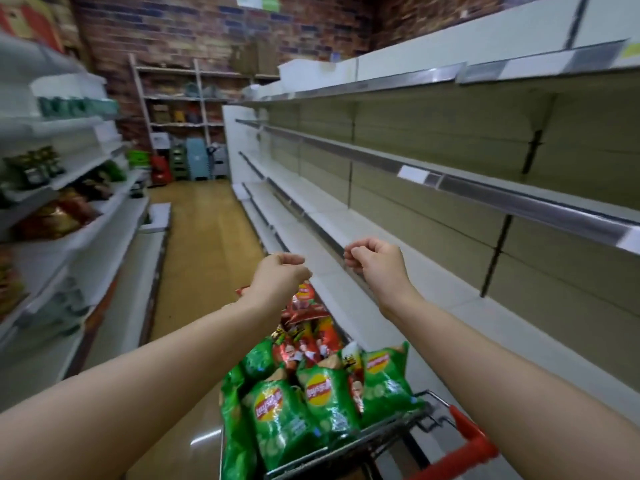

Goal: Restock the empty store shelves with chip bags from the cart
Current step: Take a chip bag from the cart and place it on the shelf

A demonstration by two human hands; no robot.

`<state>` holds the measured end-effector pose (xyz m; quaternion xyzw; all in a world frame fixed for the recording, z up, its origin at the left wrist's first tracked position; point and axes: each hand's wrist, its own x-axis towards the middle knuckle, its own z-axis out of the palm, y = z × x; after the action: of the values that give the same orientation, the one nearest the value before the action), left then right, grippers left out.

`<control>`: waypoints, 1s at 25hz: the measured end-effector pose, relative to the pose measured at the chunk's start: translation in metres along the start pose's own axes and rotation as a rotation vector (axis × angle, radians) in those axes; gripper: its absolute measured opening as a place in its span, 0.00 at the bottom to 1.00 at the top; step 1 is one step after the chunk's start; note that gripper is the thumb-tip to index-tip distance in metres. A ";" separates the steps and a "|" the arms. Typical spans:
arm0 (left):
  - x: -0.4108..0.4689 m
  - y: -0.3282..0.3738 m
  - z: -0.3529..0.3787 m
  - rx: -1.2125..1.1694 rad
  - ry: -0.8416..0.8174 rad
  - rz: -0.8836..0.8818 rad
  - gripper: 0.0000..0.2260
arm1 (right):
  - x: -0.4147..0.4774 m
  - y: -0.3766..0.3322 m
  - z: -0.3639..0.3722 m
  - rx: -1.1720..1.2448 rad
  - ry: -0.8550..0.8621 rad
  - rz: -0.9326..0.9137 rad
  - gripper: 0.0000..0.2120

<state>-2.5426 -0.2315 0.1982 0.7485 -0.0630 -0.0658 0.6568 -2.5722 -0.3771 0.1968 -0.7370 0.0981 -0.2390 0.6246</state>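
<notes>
A wire cart [391,434] with a red handle [467,434] stands in front of me, full of green chip bags [277,410] near me and red chip bags [308,327] farther away. Both my arms reach out above the cart. My left hand [277,271] hangs over the far red bags with its fingers curled and nothing in it. My right hand [374,261] hovers over the lower white shelf [346,223], fingers loosely curled, also holding nothing. The shelves [450,181] on my right are bare on every level.
Shelves on the left [62,216] hold snack bags and jars. A wooden-floored aisle [201,244] runs ahead to a brick wall with a rack [180,112] and stacked crates and stools [187,161]. A white box [157,216] lies on the floor at left.
</notes>
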 end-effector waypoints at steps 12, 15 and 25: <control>0.142 -0.106 0.005 -0.011 0.262 -0.381 0.08 | 0.157 0.171 0.067 -0.197 -0.195 0.269 0.09; 0.174 -0.141 0.027 -0.013 0.253 -0.471 0.10 | 0.192 0.221 0.077 -0.297 -0.245 0.305 0.06; 0.217 -0.218 0.053 -0.085 0.316 -0.637 0.05 | 0.246 0.357 0.132 -0.862 -0.663 0.283 0.53</control>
<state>-2.3373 -0.2945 -0.0283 0.7036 0.2789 -0.1534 0.6354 -2.2414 -0.4428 -0.1059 -0.9410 0.0833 0.1532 0.2901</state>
